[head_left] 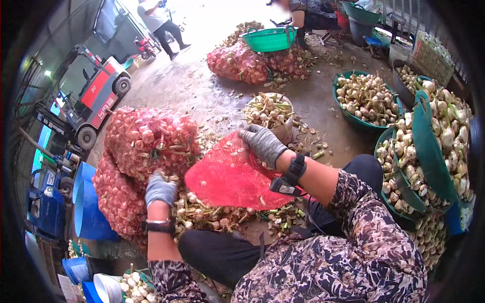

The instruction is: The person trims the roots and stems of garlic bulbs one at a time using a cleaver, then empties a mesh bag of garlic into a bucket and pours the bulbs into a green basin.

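Observation:
My right hand [264,145], in a grey knit glove, grips the upper edge of a red mesh bag [227,177]. The bag hangs spread out and slack in front of my knees. To the left, my gloved left hand [160,190] is closed beside a filled mesh sack, with what looks like a garlic bulb [172,178] at its fingertips; the fingers are partly hidden. Loose garlic [217,219] lies on the floor below the red bag. Just beyond my right hand stands a bucket [284,130] heaped with trimmed garlic and stems.
Filled garlic sacks [151,134] are stacked at my left, by blue tubs [91,214]. Green tubs of garlic [366,101] stand at my right. Ahead, a green basin [270,39] rests on more sacks near a seated person. A forklift [98,93] and a standing person [160,25] are farther back.

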A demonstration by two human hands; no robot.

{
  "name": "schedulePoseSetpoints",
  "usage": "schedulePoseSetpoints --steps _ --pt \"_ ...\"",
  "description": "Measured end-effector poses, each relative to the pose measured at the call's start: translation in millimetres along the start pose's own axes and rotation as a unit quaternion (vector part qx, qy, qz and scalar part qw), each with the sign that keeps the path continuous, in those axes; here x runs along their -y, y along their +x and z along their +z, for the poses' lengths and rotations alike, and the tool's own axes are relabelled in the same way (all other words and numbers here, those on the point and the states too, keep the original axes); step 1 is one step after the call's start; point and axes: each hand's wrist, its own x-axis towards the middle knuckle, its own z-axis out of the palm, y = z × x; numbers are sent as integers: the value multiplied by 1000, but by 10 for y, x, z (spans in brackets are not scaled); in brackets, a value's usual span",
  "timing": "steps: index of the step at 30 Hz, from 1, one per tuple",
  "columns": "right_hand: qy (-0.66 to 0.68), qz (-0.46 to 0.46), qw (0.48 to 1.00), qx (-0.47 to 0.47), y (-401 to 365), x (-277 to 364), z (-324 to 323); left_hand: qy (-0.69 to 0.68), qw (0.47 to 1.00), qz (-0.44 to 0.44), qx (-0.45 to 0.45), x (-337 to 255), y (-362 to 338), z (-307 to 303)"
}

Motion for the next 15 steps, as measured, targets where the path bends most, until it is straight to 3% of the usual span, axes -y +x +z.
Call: schedulePoseSetpoints --steps 2,3,5,6,7,8,9,10,11,12,14,15 --pt "30 0 999 -18 -10 72 19 -121 972 89 -179 -591 -484 -437" --pt "-34 -27 998 -49 13 58 28 -122 972 89 -178 -847 -681 -558" --pt "1 -16 999 -31 36 36 80 -403 899 121 -116 -1305 -1043 -676" --pt "37 -5 999 -13 50 44 116 -500 859 105 -21 -1558 -1210 -634" --pt "84 95 992 28 -94 288 132 -515 851 93 53 -1730 -1323 -557" --pt "81 93 992 34 -59 258 170 -483 862 108 108 -1747 -1297 -303" --pt "9 41 998 41 3 186 203 -575 791 87 193 -1729 -1226 -6" --pt "-62 -12 997 46 -29 301 255 -452 869 167 110 -1924 -1377 -77" --pt "185 134 970 83 -146 384 258 -403 898 162 70 -1802 -1230 80" --pt "185 132 971 79 -175 417 233 -353 922 157 33 -1586 -1000 336" --pt "257 120 951 124 -223 452 123 -332 906 261 -13 -1136 -640 690" --pt "255 114 952 128 -260 475 21 -531 835 110 96 -1288 -765 437"
